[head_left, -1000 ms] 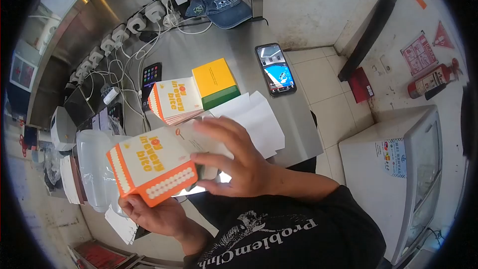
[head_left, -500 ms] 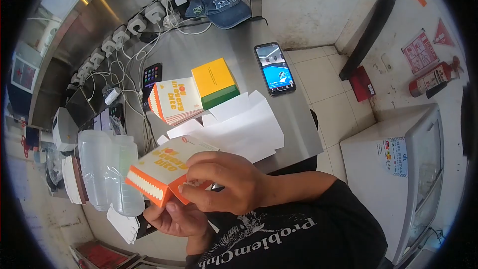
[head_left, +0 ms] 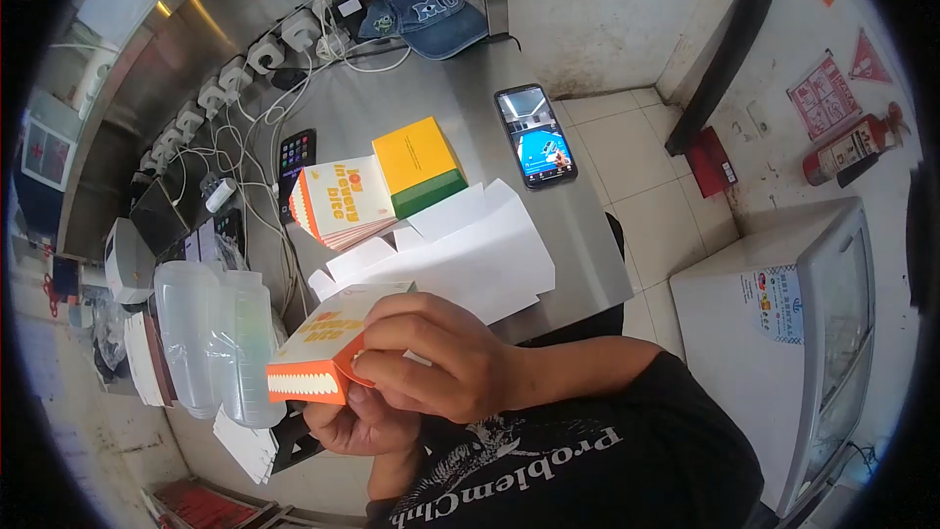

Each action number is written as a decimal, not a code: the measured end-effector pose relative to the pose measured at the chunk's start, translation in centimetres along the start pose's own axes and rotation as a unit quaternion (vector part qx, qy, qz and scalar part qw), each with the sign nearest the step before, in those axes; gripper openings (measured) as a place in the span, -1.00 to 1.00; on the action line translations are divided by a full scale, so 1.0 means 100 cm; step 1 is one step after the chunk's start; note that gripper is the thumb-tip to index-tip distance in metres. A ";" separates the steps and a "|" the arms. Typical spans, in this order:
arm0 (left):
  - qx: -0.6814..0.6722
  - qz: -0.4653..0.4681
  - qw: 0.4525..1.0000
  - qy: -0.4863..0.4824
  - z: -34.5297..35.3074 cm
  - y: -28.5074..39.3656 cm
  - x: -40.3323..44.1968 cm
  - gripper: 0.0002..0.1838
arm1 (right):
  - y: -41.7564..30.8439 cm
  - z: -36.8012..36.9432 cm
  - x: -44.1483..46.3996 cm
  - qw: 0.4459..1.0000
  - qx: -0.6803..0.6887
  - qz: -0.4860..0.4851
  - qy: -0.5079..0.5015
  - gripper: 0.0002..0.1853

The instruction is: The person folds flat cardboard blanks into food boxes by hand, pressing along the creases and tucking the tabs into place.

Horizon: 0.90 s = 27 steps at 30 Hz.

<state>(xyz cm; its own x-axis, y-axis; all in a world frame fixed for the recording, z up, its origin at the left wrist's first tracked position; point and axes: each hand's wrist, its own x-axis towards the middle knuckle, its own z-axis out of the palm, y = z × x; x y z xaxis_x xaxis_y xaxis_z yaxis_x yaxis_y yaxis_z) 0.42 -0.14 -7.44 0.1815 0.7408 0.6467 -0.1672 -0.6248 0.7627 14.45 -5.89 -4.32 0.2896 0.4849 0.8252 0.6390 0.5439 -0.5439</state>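
Observation:
Both my hands are on a folded paper food box [head_left: 315, 338] with yellow lettering and an orange end carrying a white toothed strip. My left hand [head_left: 362, 423] pinches its lower orange corner from below, thumb uppermost. Over the near side curl the bent fingers of my right hand [head_left: 431, 358], pressing an orange flap at the corner; its fingertips are partly hidden. Just beyond lie white unfolded card sheets [head_left: 470, 260]. Behind them are a stack of flat printed box blanks [head_left: 343, 194] and a yellow and green box [head_left: 421, 162].
A lit phone [head_left: 537, 137] lies near the steel table's [head_left: 578, 235] right edge. A second phone [head_left: 297, 162], tangled white cables and several chargers [head_left: 235, 73] line the back left, with a blue cap [head_left: 436, 20] behind. Clear plastic containers [head_left: 211, 338] stand left; a white freezer [head_left: 744, 372] stands right.
The held box has turned, so its toothed orange end now lies nearly level, and it has shifted slightly right. My left hand has moved right with it; my right hand stays at the flap.

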 end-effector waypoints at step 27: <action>-0.131 -0.108 0.985 0.015 -0.002 -0.022 0.003 -0.55 | 0.002 -0.001 0.001 0.987 0.125 0.105 -0.001 -0.72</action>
<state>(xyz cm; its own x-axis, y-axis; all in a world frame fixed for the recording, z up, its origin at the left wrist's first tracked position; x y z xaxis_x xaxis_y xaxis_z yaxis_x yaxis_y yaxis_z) 0.66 1.53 -8.90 0.2118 0.8590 0.4661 -0.3739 -0.3694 0.8508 14.69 -5.72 -4.32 0.3952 0.6061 0.6903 0.3697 0.5829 -0.7235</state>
